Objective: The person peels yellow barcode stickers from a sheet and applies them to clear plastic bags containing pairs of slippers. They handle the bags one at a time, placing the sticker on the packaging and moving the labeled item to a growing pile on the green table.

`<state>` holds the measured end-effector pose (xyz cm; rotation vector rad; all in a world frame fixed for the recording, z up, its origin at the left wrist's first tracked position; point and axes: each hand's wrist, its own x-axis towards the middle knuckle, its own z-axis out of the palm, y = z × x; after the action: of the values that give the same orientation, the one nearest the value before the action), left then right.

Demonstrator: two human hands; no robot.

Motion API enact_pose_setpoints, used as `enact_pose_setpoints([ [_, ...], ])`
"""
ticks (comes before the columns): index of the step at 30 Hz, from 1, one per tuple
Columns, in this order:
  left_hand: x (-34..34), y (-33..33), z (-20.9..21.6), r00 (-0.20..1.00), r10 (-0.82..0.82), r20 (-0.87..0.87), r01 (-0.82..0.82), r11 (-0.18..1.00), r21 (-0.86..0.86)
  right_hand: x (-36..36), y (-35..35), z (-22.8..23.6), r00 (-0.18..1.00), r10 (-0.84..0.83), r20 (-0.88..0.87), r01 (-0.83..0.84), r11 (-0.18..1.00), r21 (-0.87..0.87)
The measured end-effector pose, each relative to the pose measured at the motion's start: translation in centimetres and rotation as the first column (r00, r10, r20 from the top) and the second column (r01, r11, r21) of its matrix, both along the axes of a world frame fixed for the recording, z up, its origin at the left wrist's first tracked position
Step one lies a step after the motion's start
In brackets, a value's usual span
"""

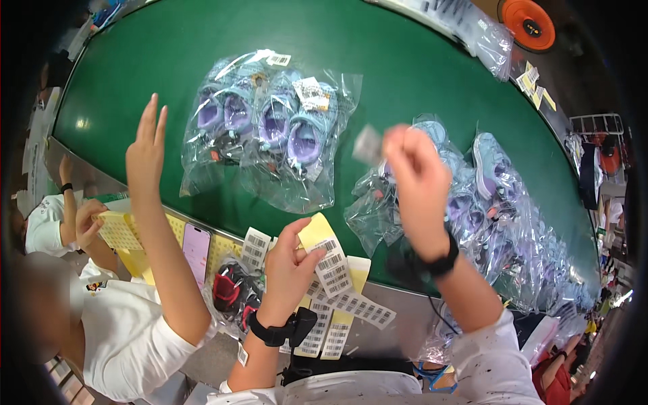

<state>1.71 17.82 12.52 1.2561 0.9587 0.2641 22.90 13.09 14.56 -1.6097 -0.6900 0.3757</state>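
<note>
My left hand (289, 266) pinches a sheet of barcode labels (333, 270) with yellow backing between thumb and fingers, over the table's near edge. Raised over the table to the right, my right hand (420, 172) has its fingers pinched on a small white label (368, 145), blurred by motion. Beyond my hands lie two clear bags of light blue and purple shoes (305, 143), each with a white label on top. Under and beyond my right hand are more bagged shoes (491, 165), heaped toward the right.
More label strips (368, 309) lie at the metal edge, near a phone (196, 251) and a bagged black and red shoe (227, 291). At left, a co-worker's hand (146, 158) reaches over the green table (405, 61); their other hand holds yellow label sheets (120, 231). An orange fan (526, 25) stands far right.
</note>
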Motion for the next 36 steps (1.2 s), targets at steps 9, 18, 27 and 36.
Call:
enact_pose_setpoints([
  [9, -0.3, -1.9, -0.2, 0.992, -0.098, -0.073, 0.103, 0.992, 0.067, 12.6, 11.1, -10.7, 0.976, -0.199, -0.092, 0.167, 0.946, -0.277],
  [18, -0.7, -1.9, -0.7, 0.994, -0.09, -0.067, 0.092, 0.996, 0.016, 16.9, 12.8, -7.0, 0.966, 0.151, -0.208, -0.169, 0.983, -0.071],
  [27, 0.1, -1.9, 0.1, 0.979, -0.168, -0.116, 0.171, 0.985, 0.016, 17.1, 14.4, -11.9, 0.983, 0.015, 0.183, 0.069, 0.894, -0.444],
  [36, -2.2, -3.2, 0.7, 0.991, 0.115, 0.064, -0.12, 0.989, 0.082, 13.3, -6.2, -4.4, 0.958, 0.059, 0.281, 0.059, 0.918, -0.393],
])
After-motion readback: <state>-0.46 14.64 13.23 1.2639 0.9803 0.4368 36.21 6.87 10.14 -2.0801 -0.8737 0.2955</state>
